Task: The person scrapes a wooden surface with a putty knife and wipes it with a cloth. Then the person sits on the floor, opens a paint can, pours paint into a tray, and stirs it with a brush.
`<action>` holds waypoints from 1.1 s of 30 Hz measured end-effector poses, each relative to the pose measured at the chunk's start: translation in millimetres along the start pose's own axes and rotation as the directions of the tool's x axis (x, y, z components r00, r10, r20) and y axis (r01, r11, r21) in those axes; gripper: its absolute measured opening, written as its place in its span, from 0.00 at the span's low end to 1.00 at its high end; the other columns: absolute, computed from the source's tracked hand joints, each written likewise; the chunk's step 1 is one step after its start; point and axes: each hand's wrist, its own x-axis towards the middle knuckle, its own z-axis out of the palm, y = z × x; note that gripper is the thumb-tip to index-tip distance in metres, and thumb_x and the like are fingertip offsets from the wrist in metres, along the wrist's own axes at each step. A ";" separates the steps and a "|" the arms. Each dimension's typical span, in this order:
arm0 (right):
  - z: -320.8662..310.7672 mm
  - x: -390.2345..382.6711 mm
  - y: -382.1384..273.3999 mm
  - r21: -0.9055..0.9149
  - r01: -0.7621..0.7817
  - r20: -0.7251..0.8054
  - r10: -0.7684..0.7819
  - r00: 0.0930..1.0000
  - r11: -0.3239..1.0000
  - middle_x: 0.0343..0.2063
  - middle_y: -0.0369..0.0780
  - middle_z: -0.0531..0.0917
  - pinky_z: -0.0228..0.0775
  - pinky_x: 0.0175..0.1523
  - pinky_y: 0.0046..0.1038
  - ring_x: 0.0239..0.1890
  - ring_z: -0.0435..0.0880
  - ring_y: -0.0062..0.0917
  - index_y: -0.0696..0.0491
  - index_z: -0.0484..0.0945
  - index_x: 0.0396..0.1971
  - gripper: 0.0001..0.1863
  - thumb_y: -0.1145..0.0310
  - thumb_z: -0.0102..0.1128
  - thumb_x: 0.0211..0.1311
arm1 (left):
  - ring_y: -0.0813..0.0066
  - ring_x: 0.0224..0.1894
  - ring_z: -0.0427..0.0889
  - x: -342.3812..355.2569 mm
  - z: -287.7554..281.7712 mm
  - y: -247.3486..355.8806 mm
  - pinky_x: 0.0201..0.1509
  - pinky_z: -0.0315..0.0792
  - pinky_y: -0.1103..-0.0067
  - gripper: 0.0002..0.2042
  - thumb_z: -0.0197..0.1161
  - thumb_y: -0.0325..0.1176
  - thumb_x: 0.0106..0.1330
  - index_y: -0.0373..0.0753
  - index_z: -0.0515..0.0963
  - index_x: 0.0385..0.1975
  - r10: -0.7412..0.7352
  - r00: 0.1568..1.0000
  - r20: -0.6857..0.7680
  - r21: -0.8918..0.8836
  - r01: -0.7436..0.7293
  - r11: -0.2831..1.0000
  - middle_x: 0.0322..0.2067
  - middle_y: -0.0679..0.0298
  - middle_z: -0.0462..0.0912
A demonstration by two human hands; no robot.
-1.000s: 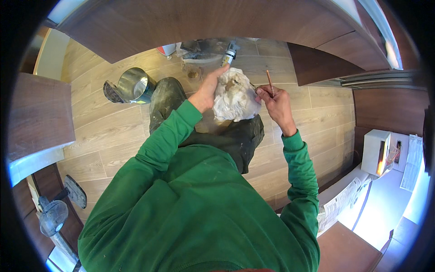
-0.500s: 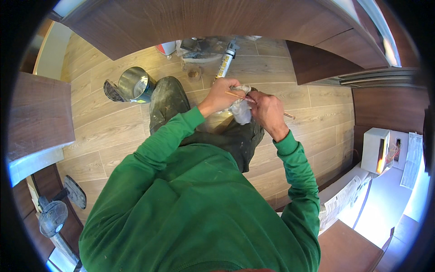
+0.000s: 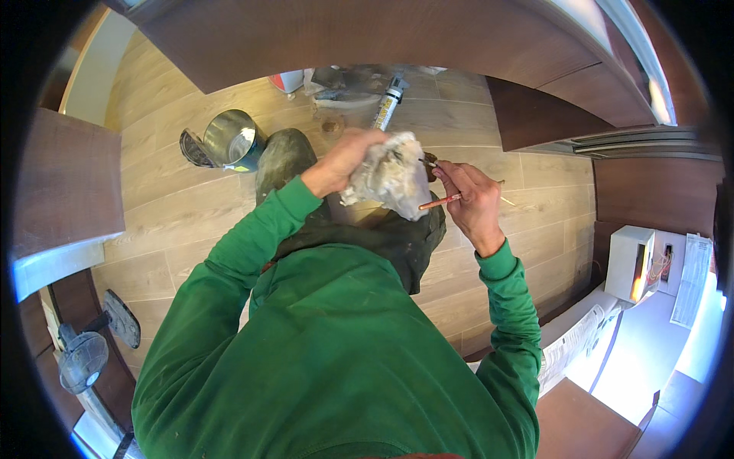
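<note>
My left hand grips a crumpled white rag with grey and brown smudges, spread out above my knees. Close to the rag's right edge, my right hand is closed on thin paintbrushes. A reddish-brown one points left, its end at the rag's lower right edge. Another slim one with a dark tip sticks out between thumb and fingers. Pale handle ends show beyond the hand's right side. The fingers of my left hand are partly hidden by the rag.
An open metal can with its lid raised stands left of my knee. A sealant cartridge lies ahead, near a small cup and plastic bags. Dark wood panels overhang the far side. A white box with wires is at right.
The rag, bunched around a brush before, is now opened out in my left hand. My right hand has drawn away to the right and lower, with the brushes off the rag's middle.
</note>
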 end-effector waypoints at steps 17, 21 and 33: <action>16.7 -17.2 -5.8 0.276 -0.156 0.162 0.114 0.980 0.948 0.29 0.45 0.85 0.78 0.33 0.33 0.29 0.86 0.39 0.49 0.78 0.52 0.25 0.78 0.64 0.51 | 0.77 0.27 0.81 7.0 -44.4 13.6 0.32 0.76 0.76 0.05 0.61 0.29 0.58 0.34 0.82 0.27 0.379 0.910 -0.171 0.471 -0.263 0.842 0.22 0.65 0.82; 11.6 -14.4 -10.6 0.393 -0.330 0.377 0.177 0.909 0.858 0.30 0.51 0.85 0.79 0.37 0.32 0.31 0.87 0.38 0.52 0.69 0.63 0.35 0.77 0.67 0.52 | 0.78 0.36 0.81 -7.0 -25.8 9.8 0.47 0.76 0.81 0.09 0.59 0.28 0.64 0.30 0.79 0.39 0.135 0.989 0.052 -0.233 -0.119 0.965 0.35 0.64 0.84; 1.3 -1.9 -30.0 0.658 -0.718 0.735 0.018 0.678 0.227 0.20 0.38 0.80 0.66 0.29 0.19 0.23 0.80 0.19 0.49 0.37 0.75 0.50 0.75 0.64 0.62 | 0.84 0.32 0.75 -29.4 49.1 -11.6 0.33 0.70 0.83 0.13 0.63 0.36 0.69 0.30 0.82 0.36 0.500 0.866 -0.012 0.252 -0.481 0.840 0.29 0.67 0.82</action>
